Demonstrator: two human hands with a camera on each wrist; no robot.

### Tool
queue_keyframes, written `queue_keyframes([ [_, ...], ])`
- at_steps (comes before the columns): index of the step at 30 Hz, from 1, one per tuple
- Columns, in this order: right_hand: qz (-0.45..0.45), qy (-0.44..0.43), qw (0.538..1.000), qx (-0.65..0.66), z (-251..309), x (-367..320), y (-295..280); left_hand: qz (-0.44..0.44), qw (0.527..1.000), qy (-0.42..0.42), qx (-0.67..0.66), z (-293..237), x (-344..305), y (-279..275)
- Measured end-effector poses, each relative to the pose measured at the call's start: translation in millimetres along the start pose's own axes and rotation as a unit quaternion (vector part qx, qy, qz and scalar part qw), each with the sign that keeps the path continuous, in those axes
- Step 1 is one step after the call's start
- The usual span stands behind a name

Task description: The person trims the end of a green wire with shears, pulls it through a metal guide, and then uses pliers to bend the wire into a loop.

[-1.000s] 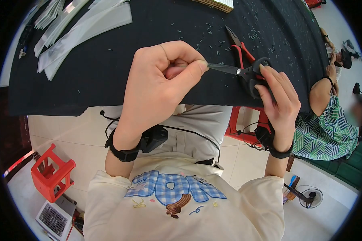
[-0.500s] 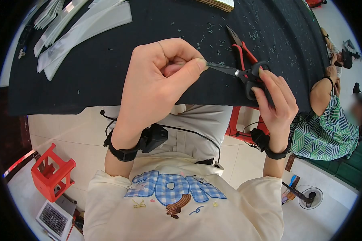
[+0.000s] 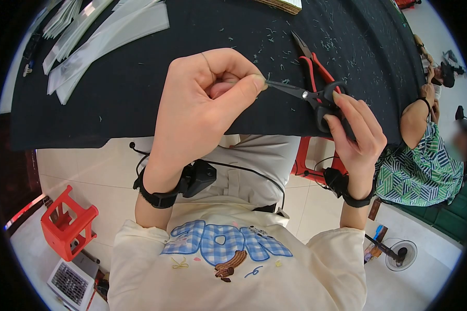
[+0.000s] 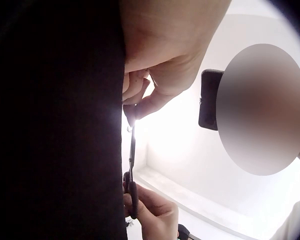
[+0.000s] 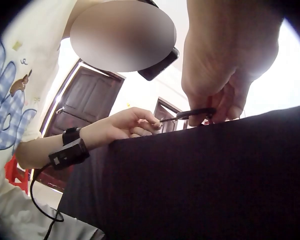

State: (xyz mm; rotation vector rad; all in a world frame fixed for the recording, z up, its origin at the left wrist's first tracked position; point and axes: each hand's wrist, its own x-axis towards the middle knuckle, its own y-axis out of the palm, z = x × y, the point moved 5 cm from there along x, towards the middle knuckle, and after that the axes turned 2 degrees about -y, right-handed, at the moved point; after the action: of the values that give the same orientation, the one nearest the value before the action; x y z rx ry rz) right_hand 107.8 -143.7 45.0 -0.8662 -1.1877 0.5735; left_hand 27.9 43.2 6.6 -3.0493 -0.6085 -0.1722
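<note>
In the head view my right hand [image 3: 360,127] holds black-handled scissors [image 3: 306,95], thumb and fingers at the handle loops. The blades point left, and their tips come right up to my left fingertips. My left hand [image 3: 210,101] pinches a tiny, thin piece between thumb and forefinger; most of it is hidden, and I cannot tell its kind. A small fine loop [image 4: 129,129] shows beside the blade under those fingertips in the left wrist view. Red-handled pliers [image 3: 311,65] lie behind the scissors, their lower part covered.
Small greenish clippings [image 3: 275,57] are scattered over the black tablecloth [image 3: 124,103]. Clear plastic sleeves [image 3: 109,44] lie at the back left, and the edge of a cardboard stack [image 3: 283,4] shows at the back. Another person [image 3: 417,150] sits to the right. A red stool [image 3: 67,223] stands at lower left.
Both hands have shifted very slightly, the scissors drawing a little left and turning slightly with the right hand. The left hand keeps its pinch, and the blades stay at its fingertips.
</note>
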Motion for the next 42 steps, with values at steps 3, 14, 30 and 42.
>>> queue_keyframes([
  [3,0.005,0.006,1.0,0.001,0.4,0.2,0.8,-0.004,1.0,0.003,-0.006,1.1,0.0,0.0],
  [14,0.051,0.082,0.995,0.006,-0.7,2.9,1.9,-0.004,1.0,0.001,-0.001,1.2,0.0,-0.3],
  [30,0.088,0.098,0.991,0.025,2.1,7.6,1.2,-0.009,1.0,0.007,0.016,0.2,-0.3,0.5],
  [42,0.141,0.12,0.982,0.025,0.7,8.8,0.6,-0.003,1.0,0.003,0.021,0.3,-0.4,0.5],
])
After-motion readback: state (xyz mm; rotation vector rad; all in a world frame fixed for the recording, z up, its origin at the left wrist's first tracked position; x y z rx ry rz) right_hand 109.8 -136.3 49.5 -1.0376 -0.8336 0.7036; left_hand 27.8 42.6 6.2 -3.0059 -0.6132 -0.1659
